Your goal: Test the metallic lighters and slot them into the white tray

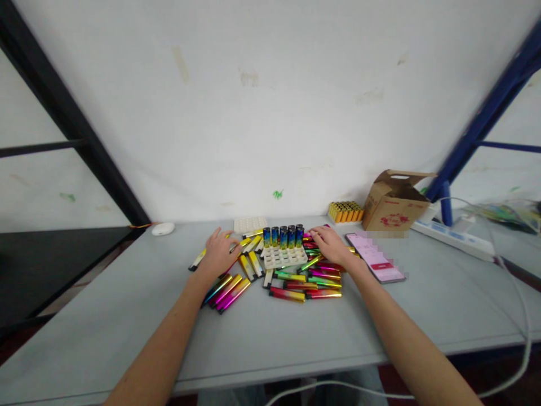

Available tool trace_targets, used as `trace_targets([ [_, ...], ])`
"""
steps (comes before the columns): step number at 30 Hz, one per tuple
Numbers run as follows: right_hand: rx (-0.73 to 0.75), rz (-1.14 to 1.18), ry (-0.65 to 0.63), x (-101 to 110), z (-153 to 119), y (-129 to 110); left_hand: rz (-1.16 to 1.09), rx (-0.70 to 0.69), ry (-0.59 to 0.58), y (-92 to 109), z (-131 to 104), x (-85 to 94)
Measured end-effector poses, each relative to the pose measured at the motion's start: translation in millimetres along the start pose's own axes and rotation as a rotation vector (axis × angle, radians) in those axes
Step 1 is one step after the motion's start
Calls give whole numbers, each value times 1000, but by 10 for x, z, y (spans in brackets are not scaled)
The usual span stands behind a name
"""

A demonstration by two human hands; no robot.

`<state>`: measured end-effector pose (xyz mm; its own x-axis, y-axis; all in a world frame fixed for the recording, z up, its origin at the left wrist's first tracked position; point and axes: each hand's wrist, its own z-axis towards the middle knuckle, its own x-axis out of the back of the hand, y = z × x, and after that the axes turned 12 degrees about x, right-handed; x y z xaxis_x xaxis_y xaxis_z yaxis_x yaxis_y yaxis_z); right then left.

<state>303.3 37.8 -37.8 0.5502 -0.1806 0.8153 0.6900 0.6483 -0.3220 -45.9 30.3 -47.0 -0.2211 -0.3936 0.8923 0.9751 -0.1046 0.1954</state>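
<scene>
My left hand [220, 252] rests over the left side of a spread of slim, shiny lighters, its fingers apart. Close to its fingertips lies a yellow lighter [245, 242]; no firm grip on it shows. A white holed tray [285, 259] sits between my hands, with several blue-and-black lighters [284, 237] upright in its back rows. To the right of this tray, my right hand [328, 245] reaches over more lighters with its fingers stretched out, near a magenta one. Red, gold and green lighters [293, 294] lie in front, and purple-gold ones [233, 295] at the left.
Behind stands another white holed tray [250, 225] against the wall. An orange-filled tray [346, 212] and an open cardboard box [395, 206] are at the back right. A phone [376, 257], a power strip [454, 239] and a white oval object [163, 229] lie on the table.
</scene>
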Motion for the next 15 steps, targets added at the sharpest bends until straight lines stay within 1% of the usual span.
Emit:
trace_targets([
  [4,-29,-31,19,5,-13,139,-94,0,38,62,20,19],
  [8,-8,-22,5,9,-12,153,-248,68,145,181,42,154],
  [9,4,-15,3,7,-10,143,-263,104,187,206,37,205],
  [12,21,18,39,2,-7,106,-247,293,346,259,-9,355],
  [13,17,28,66,4,-8,94,-258,337,350,271,-28,395],
  [15,-12,47,130,18,-11,70,-314,405,321,296,-59,449],
])
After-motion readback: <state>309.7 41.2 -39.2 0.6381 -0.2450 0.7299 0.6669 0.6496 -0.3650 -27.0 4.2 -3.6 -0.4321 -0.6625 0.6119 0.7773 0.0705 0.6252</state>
